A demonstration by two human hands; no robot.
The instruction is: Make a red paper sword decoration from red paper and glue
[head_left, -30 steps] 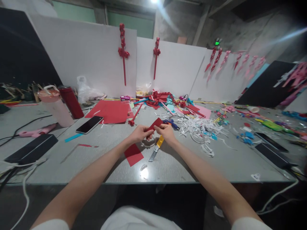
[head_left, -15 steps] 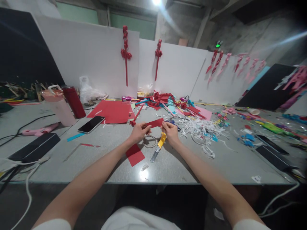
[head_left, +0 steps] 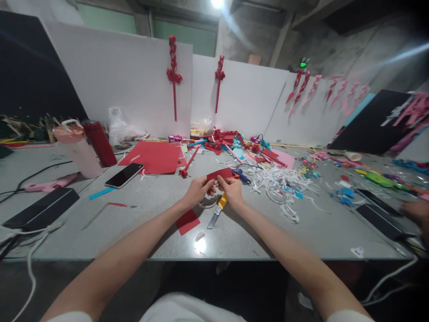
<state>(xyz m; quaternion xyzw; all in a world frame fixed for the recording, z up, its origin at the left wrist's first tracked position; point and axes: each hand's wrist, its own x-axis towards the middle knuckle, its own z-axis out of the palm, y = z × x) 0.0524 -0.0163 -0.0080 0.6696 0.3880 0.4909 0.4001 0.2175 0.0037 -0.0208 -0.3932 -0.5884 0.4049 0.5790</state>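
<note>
Both my hands hold a small strip of red paper (head_left: 219, 173) above the table. My left hand (head_left: 198, 190) pinches its left end. My right hand (head_left: 230, 190) grips it nearer the middle, with the thumb close to the left fingers. Below the hands lies a utility knife (head_left: 217, 213) with a yellow handle, partly hidden by my right hand. A roll of tape or ring (head_left: 207, 202) sits beside it, half covered. Near my left wrist is a flat piece of red paper (head_left: 187, 222).
A phone (head_left: 124, 175), red sheets (head_left: 150, 157), a pink bottle (head_left: 78, 152) and a red flask (head_left: 100, 143) stand left. White paper shreds (head_left: 278, 179) and a blue-handled tool (head_left: 241, 175) lie right. Another person's hand (head_left: 417, 212) shows at the right edge.
My right hand has slid left along the red strip, bringing both hands closer together. The strip now bows slightly. Another person's hand has appeared at the far right.
</note>
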